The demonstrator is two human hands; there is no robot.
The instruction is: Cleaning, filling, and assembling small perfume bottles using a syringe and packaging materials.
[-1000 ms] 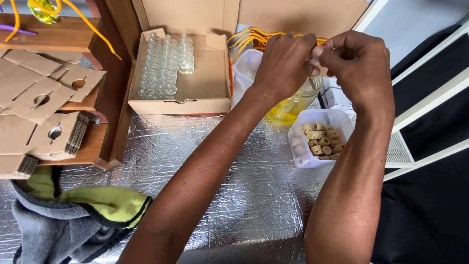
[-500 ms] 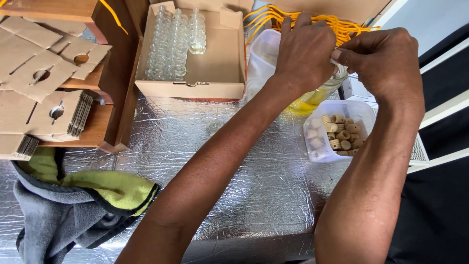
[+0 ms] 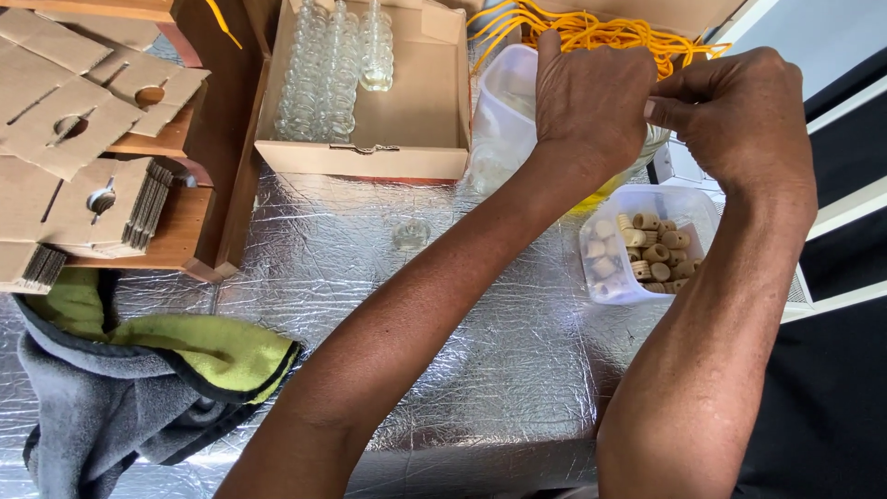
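Foil-covered worktop (image 3: 443,370). Left hand (image 3: 591,102) and right hand (image 3: 739,129) pinched together above cork tub (image 3: 647,245); held item hidden. Slip risk: piece drops among yellow cords (image 3: 591,28).

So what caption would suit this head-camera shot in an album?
Two hands, left hand and right hand, meet above a tub of corks on a foil-covered table.

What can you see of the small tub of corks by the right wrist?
The tub is a small, translucent white plastic container with rounded corners, open-topped, sitting flat on the crinkled silver foil surface. It holds a loose heap of short tan cork stoppers, filling about the far half. The right hand hangs above its far edge and the forearm hides its right side; nothing visibly touches it.
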